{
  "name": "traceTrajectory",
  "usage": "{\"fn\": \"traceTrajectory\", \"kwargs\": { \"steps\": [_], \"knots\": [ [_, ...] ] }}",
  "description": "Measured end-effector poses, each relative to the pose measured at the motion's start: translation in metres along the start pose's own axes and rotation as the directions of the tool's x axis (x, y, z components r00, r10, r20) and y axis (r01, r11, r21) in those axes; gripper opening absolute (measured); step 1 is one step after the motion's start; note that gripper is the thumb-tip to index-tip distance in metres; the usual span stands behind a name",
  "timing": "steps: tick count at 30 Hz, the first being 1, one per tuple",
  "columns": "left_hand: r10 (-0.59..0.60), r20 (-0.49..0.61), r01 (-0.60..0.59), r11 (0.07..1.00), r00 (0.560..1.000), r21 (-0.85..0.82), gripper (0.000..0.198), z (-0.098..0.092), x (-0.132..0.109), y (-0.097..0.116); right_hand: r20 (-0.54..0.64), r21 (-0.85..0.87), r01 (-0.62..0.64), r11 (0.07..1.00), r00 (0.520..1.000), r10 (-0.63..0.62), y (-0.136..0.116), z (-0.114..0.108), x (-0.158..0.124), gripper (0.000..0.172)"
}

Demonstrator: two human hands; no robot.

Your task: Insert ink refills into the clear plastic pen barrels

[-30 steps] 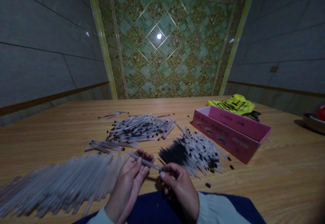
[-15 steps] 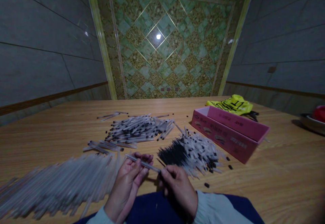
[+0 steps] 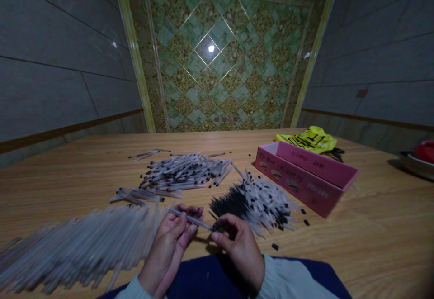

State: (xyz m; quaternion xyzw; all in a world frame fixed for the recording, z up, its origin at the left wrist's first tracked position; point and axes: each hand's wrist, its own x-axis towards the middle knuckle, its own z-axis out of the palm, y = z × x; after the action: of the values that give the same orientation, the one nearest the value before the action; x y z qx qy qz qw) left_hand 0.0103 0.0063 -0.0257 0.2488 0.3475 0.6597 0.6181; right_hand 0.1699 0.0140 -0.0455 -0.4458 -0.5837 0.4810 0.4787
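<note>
Between thumb and fingers, my left hand grips a thin clear pen barrel, which slants down to the right. My right hand is closed at the barrel's right end, thumb and forefinger pinching a small dark tip there. To the left lies a broad heap of clear empty tubes. Just beyond my right hand is a pile of white and black pen parts. Farther off, a stack of pen barrels with dark ends lies on the wooden table.
A pink open box stands at the right, with a yellow plastic bag behind it. Small black caps are scattered near the box. A bowl with something red sits at the far right edge. A tiled wall rises behind the table.
My right hand's fingers have shifted at the barrel's end: the forefinger is more arched and the dark tip now shows. My left hand keeps its hold almost unmoved.
</note>
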Motion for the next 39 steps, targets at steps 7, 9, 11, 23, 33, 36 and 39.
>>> {"fn": "traceTrajectory", "kwargs": {
  "steps": [7, 9, 11, 23, 33, 36, 39],
  "knots": [
    [0.000, -0.032, 0.000, 1.000, 0.999, 0.016, 0.024, 0.002, -0.001, 0.002, 0.035, -0.027, 0.020, 0.999, 0.999, -0.019, 0.000, 0.001, 0.001, 0.020],
    [0.005, -0.008, -0.005, 1.000, 1.000, 0.013, 0.023, 0.001, -0.001, 0.002, -0.001, 0.020, 0.022, 1.000, 1.000, -0.022, 0.001, 0.002, 0.001, 0.023],
    [0.011, 0.001, -0.011, 1.000, 1.000, 0.014, 0.023, 0.000, -0.001, 0.002, 0.015, 0.038, 0.034, 0.999, 0.999, -0.035, 0.002, 0.002, 0.000, 0.027],
    [0.018, -0.029, -0.018, 1.000, 0.999, 0.005, 0.021, -0.003, 0.002, 0.001, -0.051, 0.014, -0.001, 1.000, 0.999, 0.001, -0.002, 0.002, 0.000, 0.022],
    [0.113, -0.101, -0.114, 0.993, 0.988, -0.001, 0.017, -0.013, 0.010, 0.007, 0.053, 0.215, -0.088, 0.973, 0.996, 0.078, 0.001, 0.000, 0.000, 0.009],
    [0.112, -0.119, -0.113, 0.994, 0.987, -0.001, 0.016, -0.016, 0.012, 0.009, 0.166, 0.411, -0.209, 0.887, 0.974, 0.152, 0.004, 0.002, 0.000, 0.017],
    [0.076, -0.106, -0.077, 0.997, 0.991, -0.004, 0.016, -0.012, 0.009, 0.005, 0.160, 0.348, -0.175, 0.921, 0.979, 0.125, 0.003, 0.001, 0.002, 0.028]
  ]
}}
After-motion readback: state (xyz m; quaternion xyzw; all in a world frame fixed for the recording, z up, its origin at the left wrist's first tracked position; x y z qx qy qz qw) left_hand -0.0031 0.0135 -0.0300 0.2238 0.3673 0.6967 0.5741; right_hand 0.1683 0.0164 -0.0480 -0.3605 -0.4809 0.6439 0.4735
